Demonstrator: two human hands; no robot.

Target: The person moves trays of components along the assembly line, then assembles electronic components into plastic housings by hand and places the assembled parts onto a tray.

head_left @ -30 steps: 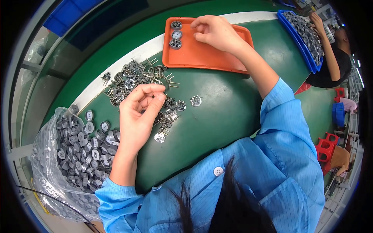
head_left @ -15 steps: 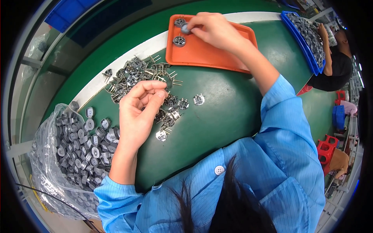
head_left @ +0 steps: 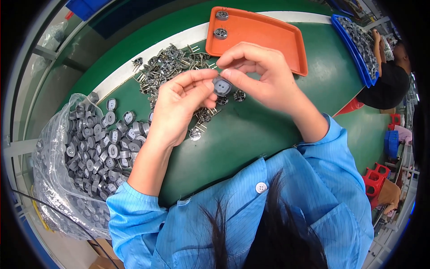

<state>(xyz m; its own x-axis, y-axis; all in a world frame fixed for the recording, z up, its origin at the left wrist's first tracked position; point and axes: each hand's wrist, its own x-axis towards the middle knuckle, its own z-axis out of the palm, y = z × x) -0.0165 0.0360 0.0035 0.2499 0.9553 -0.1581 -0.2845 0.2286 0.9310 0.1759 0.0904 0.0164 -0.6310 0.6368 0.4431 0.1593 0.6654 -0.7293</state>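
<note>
A round grey plastic cap with small holes in its face is between my two hands, over the green table. My left hand pinches it from the left with thumb and fingers. My right hand has closed thumb and fingertips at its upper edge; what lies between those fingertips is partly hidden. Behind my left hand spreads a heap of small round circuit boards with metal pins. A loose circuit board lies beside my left wrist, and another board sits below my right hand.
An orange tray at the far side holds two round pieces with pins. To the left, a clear plastic bag spills many grey caps. A blue bin of grey parts stands at the far right, near another person.
My right hand has come back from the orange tray to meet my left. The grey piece at its fingertips has left the tray; a grey cap now sits between both hands.
</note>
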